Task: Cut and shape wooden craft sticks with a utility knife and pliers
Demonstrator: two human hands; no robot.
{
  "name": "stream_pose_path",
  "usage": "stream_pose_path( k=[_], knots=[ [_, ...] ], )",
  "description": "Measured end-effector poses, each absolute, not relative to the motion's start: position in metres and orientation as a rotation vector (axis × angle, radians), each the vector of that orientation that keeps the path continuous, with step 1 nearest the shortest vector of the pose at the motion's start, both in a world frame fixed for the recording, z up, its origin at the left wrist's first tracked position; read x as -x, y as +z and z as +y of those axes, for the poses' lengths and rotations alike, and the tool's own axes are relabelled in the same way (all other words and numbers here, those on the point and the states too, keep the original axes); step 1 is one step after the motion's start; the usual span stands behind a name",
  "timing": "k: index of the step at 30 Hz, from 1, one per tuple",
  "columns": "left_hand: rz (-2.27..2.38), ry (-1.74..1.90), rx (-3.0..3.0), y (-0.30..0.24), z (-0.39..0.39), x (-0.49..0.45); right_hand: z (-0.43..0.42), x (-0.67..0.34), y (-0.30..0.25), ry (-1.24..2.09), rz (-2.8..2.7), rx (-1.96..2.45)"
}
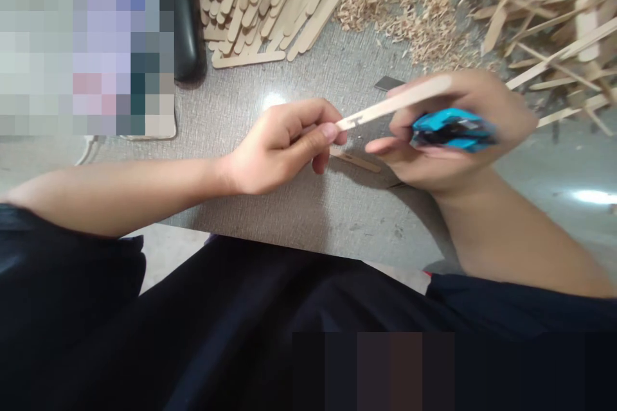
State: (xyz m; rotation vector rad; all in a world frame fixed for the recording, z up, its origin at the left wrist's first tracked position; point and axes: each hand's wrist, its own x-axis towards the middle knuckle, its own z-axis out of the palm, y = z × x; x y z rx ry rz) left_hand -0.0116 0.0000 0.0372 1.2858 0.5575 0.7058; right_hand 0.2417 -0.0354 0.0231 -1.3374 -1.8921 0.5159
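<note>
My left hand (284, 148) is closed, its thumb and fingers pinching the near end of a flat wooden stick (385, 106). That end has a small notch cut in it. My right hand (457, 135) is closed round a blue and black cutter (453, 130), and its fingers also hold the far part of the same stick. Both hands hover just above the grey table (299, 205). Another short stick (359, 160) lies on the table under my hands.
A heap of flat wooden sticks (270, 0) lies at the back. Wood shavings (409, 0) are piled behind my hands, and thin cut strips (554, 19) spread at the back right. A black object (186, 19) stands at the back left. A small dark piece (388, 83) lies nearby.
</note>
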Motion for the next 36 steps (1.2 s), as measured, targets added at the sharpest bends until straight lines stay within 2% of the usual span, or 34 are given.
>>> stream_pose_path(
  k=[7,12,22,30,36],
  knots=[
    [0.372,0.501,-1.209,0.045,-0.003,0.014,-0.042,-0.209,0.042,0.737,-1.686,0.798],
    [0.348,0.501,-1.186,0.043,-0.003,0.012,-0.042,-0.207,0.043,0.921,-1.623,0.889],
    [0.356,0.456,-1.154,0.043,-0.005,0.012,-0.041,-0.202,0.054,0.952,-1.645,0.898],
    [0.454,0.550,-1.108,0.038,-0.006,0.013,-0.037,-0.210,0.021,0.744,-1.514,1.029],
    [0.524,0.588,-1.169,0.037,-0.006,0.013,-0.019,-0.208,0.005,0.519,-1.406,0.906]
  ],
)
